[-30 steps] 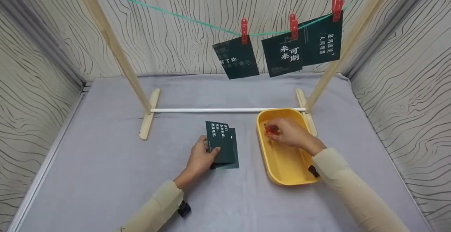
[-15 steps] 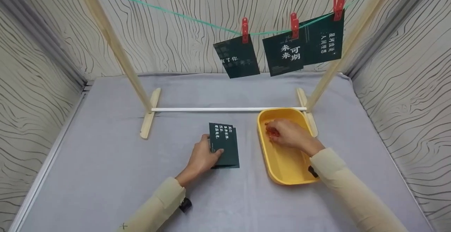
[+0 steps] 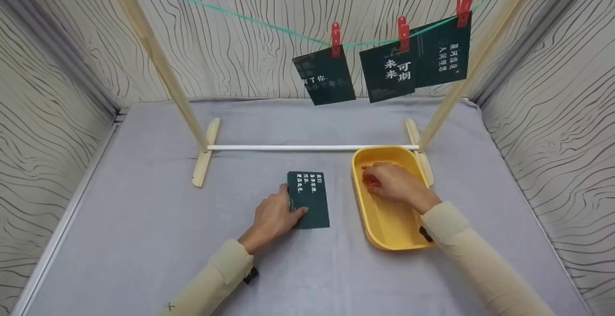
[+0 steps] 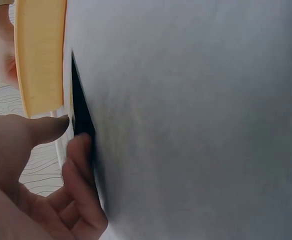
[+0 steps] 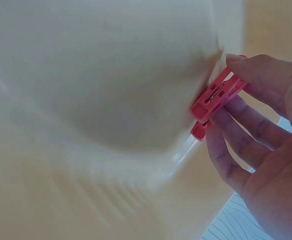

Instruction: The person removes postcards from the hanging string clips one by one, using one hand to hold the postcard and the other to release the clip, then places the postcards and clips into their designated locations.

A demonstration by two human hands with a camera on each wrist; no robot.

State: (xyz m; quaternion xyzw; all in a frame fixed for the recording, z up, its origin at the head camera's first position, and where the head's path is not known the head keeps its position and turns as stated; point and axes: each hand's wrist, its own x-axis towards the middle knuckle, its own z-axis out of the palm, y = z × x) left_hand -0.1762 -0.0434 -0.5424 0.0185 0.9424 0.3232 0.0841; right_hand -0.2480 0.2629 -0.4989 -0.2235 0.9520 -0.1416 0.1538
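Observation:
A dark green card [image 3: 312, 196] with white print lies on the grey cloth in front of the rack. My left hand [image 3: 288, 206] holds its near left corner, thumb on top and fingers at the edge. In the left wrist view the card [image 4: 80, 117] shows edge-on between the thumb and fingers of that hand [image 4: 68, 137]. My right hand [image 3: 384, 181] is inside the yellow tray [image 3: 384, 229] and pinches a red clothespin [image 3: 369, 180]. The right wrist view shows the clothespin [image 5: 215, 99] between the thumb and fingers of the right hand [image 5: 251, 135], against the tray wall.
A wooden rack [image 3: 158, 66] with a green string [image 3: 240, 16] stands behind, a white rod [image 3: 307, 147] joining its feet. Three dark cards [image 3: 329, 78] hang at the right from red pegs [image 3: 335, 37]. Patterned walls close in the cloth [image 3: 144, 220] on three sides.
The cards under my left hand were fanned apart and now lie squared up as one, a little further right. My right hand has stayed in the tray on the clothespin.

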